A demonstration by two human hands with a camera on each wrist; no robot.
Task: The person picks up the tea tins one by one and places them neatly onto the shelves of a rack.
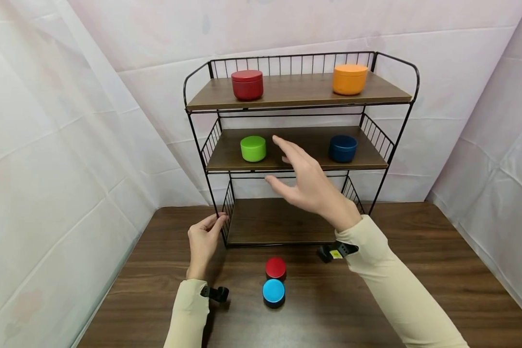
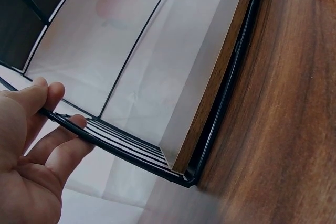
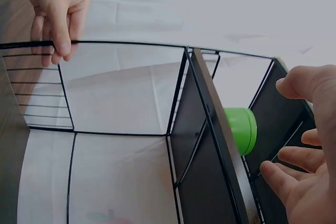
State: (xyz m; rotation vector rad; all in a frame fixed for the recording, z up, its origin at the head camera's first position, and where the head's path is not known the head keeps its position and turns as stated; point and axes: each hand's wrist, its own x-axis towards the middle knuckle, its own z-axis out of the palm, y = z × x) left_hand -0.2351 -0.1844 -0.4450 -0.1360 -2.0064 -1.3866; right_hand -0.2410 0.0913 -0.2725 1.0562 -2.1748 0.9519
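Note:
My left hand [image 1: 203, 241] grips the lower left front post of a black wire shelf rack [image 2: 142, 169], fingers and thumb around the thin metal. In front of the middle shelf my right hand [image 1: 309, 181] is held with fingers extended and thumb spread, nothing between them. Just left of its fingertips stands a round lime-green tin [image 1: 253, 149], also in the right wrist view beside the open fingers [image 3: 299, 158]. A dark blue tin [image 1: 342, 148] stands to the right on that same shelf.
The top shelf bears a dark red tin [image 1: 247, 85] at left and an orange tin [image 1: 350, 79] at right. On the wooden table [image 1: 148, 290] before the rack, a red-lidded tin [image 1: 276, 268] stands behind a light-blue-lidded one [image 1: 273, 291]. White cloth [image 1: 69, 121] hangs around.

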